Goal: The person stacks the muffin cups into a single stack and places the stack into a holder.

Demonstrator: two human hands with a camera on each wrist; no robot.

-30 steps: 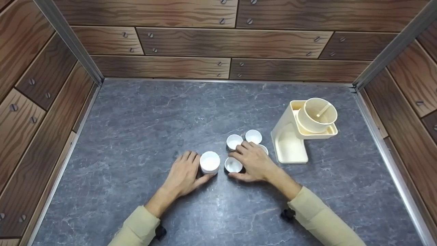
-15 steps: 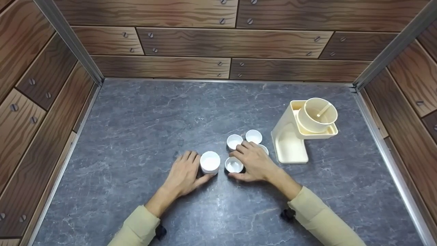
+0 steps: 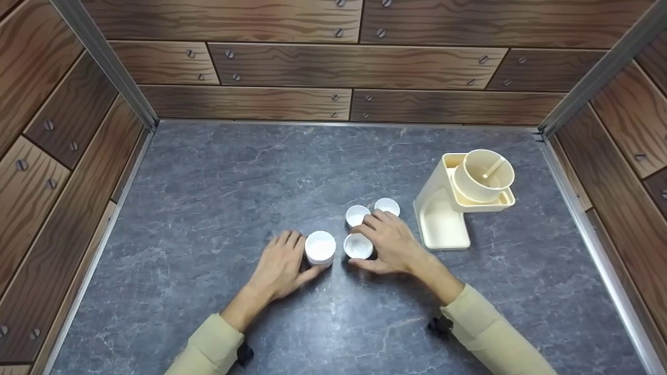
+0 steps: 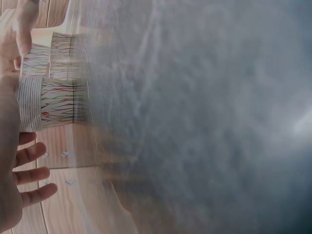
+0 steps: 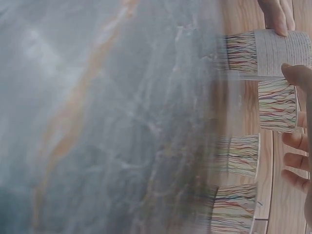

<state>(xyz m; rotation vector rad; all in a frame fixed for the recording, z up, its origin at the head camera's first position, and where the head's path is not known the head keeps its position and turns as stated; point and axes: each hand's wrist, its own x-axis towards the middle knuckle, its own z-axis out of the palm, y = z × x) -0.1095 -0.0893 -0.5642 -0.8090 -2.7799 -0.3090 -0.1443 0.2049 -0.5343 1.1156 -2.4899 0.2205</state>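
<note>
In the head view my left hand [image 3: 279,265] holds a stack of nested white paper cups [image 3: 320,247], with thumb and index finger around it. The left wrist view shows the stack's ridged rims [image 4: 30,105] and the bottom cup's colourful wavy lines; the other fingers stick out beyond it. To its right, my right hand [image 3: 388,245] pinches a single paper cup [image 3: 358,246] by its sides. In the right wrist view this patterned cup [image 5: 278,106] is raised off the table. Two upright cups, one left [image 3: 357,215] and one right [image 3: 387,207], stand just behind that hand.
A cream drip-coffee-maker-shaped stand [image 3: 445,229] with a round cup-like holder [image 3: 483,177] on top is at the right. Wood-patterned walls [image 3: 292,65] with metal edges enclose the grey marbled table [image 3: 234,172] at the back and both sides.
My right hand has raised the front cup slightly. A cup rim that showed beyond this hand's knuckles is now hidden behind the hand. My left hand and the stack have not visibly moved.
</note>
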